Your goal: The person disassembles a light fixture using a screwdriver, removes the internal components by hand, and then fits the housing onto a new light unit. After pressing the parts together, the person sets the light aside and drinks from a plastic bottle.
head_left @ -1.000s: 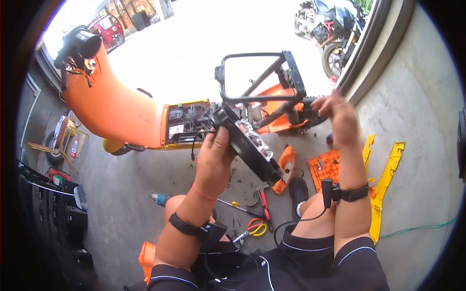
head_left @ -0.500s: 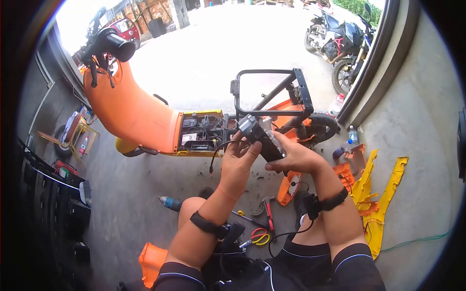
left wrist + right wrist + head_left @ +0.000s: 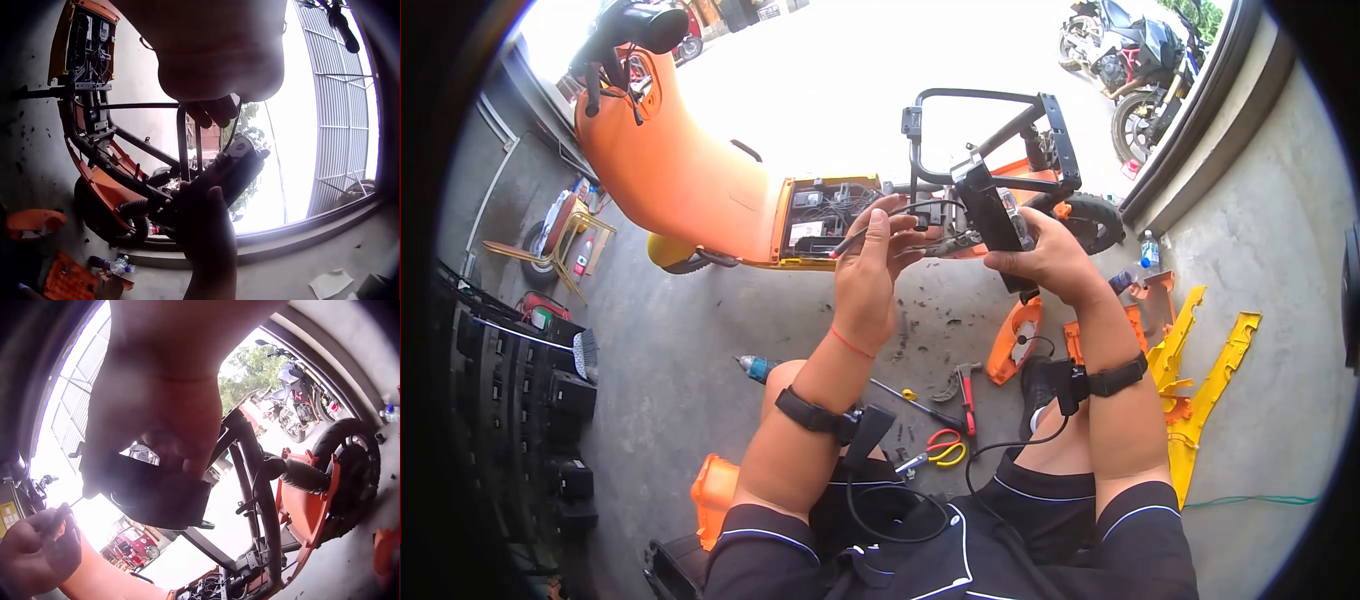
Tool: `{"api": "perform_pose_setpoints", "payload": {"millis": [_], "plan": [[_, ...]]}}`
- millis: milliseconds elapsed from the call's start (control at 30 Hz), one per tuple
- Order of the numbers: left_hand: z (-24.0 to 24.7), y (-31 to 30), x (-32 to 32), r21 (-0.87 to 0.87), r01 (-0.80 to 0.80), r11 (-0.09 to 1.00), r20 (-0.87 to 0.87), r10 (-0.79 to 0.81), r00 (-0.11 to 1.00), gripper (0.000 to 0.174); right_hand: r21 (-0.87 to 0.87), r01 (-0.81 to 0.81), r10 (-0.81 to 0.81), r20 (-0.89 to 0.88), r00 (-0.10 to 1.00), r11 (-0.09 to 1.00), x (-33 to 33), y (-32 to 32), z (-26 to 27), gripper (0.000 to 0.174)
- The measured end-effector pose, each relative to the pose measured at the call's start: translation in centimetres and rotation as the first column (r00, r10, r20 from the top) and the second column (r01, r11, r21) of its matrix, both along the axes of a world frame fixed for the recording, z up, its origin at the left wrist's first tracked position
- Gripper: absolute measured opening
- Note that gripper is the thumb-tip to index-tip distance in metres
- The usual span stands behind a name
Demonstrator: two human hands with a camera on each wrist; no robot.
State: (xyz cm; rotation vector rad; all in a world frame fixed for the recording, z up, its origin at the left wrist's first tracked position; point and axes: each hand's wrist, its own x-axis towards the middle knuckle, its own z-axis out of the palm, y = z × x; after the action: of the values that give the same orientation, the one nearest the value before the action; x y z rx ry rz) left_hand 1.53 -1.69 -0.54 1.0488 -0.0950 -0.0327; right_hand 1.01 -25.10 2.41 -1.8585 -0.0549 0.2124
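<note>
My right hand (image 3: 1050,258) grips a black lamp unit (image 3: 992,222) by its lower part, thumb across the near face and fingers behind. The lamp stands tilted, its clear side turned away to the right. A thin black cable (image 3: 941,203) leaves its upper end and runs to my left hand (image 3: 870,275), which pinches it between thumb and fingers. In the right wrist view the lamp's dark housing (image 3: 153,494) hangs below the right hand, with the left hand (image 3: 40,550) at lower left. Both hands are in front of the scooter's black rear frame (image 3: 980,95).
An orange scooter (image 3: 690,170) stands ahead, its wiring compartment (image 3: 830,215) uncovered. On the floor lie scissors (image 3: 945,448), a red-handled hammer (image 3: 968,400), a drill (image 3: 755,368) and yellow panels (image 3: 1215,390). A motorcycle (image 3: 1135,70) is parked outside.
The right hand came in from the right and took hold of the lamp unit. The left hand let go of the lamp's body, shifted left of it and now pinches its cable.
</note>
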Motion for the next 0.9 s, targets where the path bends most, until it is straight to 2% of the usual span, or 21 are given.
{"api": "perform_pose_setpoints", "payload": {"millis": [33, 100, 133, 167, 200, 233, 300, 333, 400, 467, 500, 533, 600, 633, 667, 700, 733, 767, 800, 867, 900], "plan": [[0.0, -0.1, 0.0, 0.000, 0.001, 1.000, 0.001, -0.001, 1.000, 0.038, -0.066, 0.010, -0.009, 0.003, 1.000, 0.998, 0.0, -0.1, 0.2, 0.058], [0.0, -0.4, -0.1, 0.273, -0.151, 0.950, 0.068, 0.138, 0.988, 0.030, -0.123, 0.022, -0.017, 0.044, 0.999, 0.992, 0.2, -0.2, -0.4, 0.060], [-0.4, -0.5, 0.0, 0.272, -0.149, 0.951, 0.068, 0.136, 0.988, 0.030, -0.177, 0.035, -0.021, 0.085, 0.996, 0.983, 0.2, -0.2, -0.6, 0.062], [-1.2, -0.5, 0.3, 0.373, -0.206, 0.905, 0.153, 0.159, 0.975, 0.027, -0.178, 0.036, -0.021, 0.085, 0.996, 0.983, 0.2, -0.1, -0.5, 0.062], [-2.0, -0.5, 0.5, 0.462, -0.269, 0.845, 0.239, 0.174, 0.955, 0.025, -0.257, 0.076, -0.055, 0.091, 0.994, 0.963, 0.1, 0.0, -0.4, 0.065], [-2.5, -0.5, 0.4, 0.461, -0.275, 0.844, 0.239, 0.180, 0.954, 0.025, -0.333, 0.112, -0.083, 0.100, 0.991, 0.936, 0.0, 0.3, -0.3, 0.068], [-3.3, -0.4, 0.6, 0.727, -0.140, 0.672, 0.211, -0.024, 0.977, 0.023, -0.399, 0.133, -0.084, 0.138, 0.987, 0.907, 0.3, 0.0, -0.8, 0.069], [-4.9, -0.7, 0.6, 0.756, -0.162, 0.634, 0.220, -0.013, 0.975, 0.024, -0.463, 0.158, -0.090, 0.167, 0.982, 0.872, 0.4, -0.2, -1.1, 0.070], [-3.5, -1.1, -0.8, 0.868, -0.094, 0.487, 0.179, -0.131, 0.975, 0.027, -0.513, 0.180, -0.105, 0.171, 0.980, 0.840, 0.5, -0.5, -1.3, 0.068], [-2.7, -1.5, -1.0, 0.858, -0.153, 0.490, 0.247, -0.133, 0.960, 0.027, -0.501, 0.245, -0.107, 0.289, 0.951, 0.830, 0.6, -0.5, -1.6, 0.068], [-3.0, -1.7, -1.6, 0.848, -0.175, 0.501, 0.286, -0.152, 0.946, 0.028, -0.467, 0.259, -0.132, 0.288, 0.949, 0.845, 0.6, -1.0, -2.1, 0.067], [-2.8, -1.6, -1.5, 0.866, -0.224, 0.448, 0.338, -0.192, 0.921, 0.034, -0.470, 0.268, -0.147, 0.278, 0.949, 0.841, 0.2, -0.9, -1.3, 0.064], [-2.7, -1.7, -2.0, 0.885, -0.085, 0.458, 0.203, -0.216, 0.955, 0.034, -0.357, 0.266, -0.239, 0.120, 0.964, 0.895, -0.2, -1.2, -0.8, 0.059], [-2.6, -1.5, -2.1, 0.922, 0.007, 0.386, 0.113, -0.286, 0.952, 0.046, -0.353, 0.273, -0.247, 0.116, 0.962, 0.895, -0.3, -1.7, -1.5, 0.059], [-3.0, -1.5, -2.4, 0.923, -0.001, 0.385, 0.122, -0.289, 0.949, 0.046, -0.412, 0.284, -0.209, 0.218, 0.953, 0.865, -0.3, -2.1, -1.8, 0.059], [-3.1, -1.3, -3.0, 0.933, -0.012, 0.360, 0.141, -0.336, 0.931, 0.055, -0.461, 0.308, -0.161, 0.330, 0.930, 0.833, -0.3, -2.5, -1.6, 0.060], [-2.9, -1.1, -3.3, 0.942, -0.039, 0.333, 0.171, -0.379, 0.909, 0.064, -0.527, 0.289, -0.140, 0.305, 0.942, 0.799, -0.6, -2.6, -1.1, 0.059], [-2.1, -1.0, -3.5, 0.982, -0.023, 0.190, 0.103, -0.425, 0.899, 0.077, -0.575, 0.266, -0.107, 0.296, 0.949, 0.774, -0.6, -2.9, -1.2, 0.060], [-1.4, -1.3, -3.6, 0.998, 0.029, 0.062, -0.002, -0.397, 0.918, 0.077, -0.622, 0.241, -0.080, 0.275, 0.958, 0.745, -0.5, -3.2, -1.6, 0.060], [-0.4, -1.6, -2.8, 0.999, -0.028, -0.031, 0.012, -0.435, 0.901, 0.064, -0.633, 0.211, -0.089, 0.220, 0.971, 0.745, -0.5, -3.4, -1.5, 0.057], [-0.8, -2.0, -2.1, 0.996, -0.083, 0.040, 0.093, -0.452, 0.887, 0.056, -0.705, 0.137, -0.047, 0.145, 0.988, 0.696, -0.1, -3.7, -1.4, 0.058]]}}
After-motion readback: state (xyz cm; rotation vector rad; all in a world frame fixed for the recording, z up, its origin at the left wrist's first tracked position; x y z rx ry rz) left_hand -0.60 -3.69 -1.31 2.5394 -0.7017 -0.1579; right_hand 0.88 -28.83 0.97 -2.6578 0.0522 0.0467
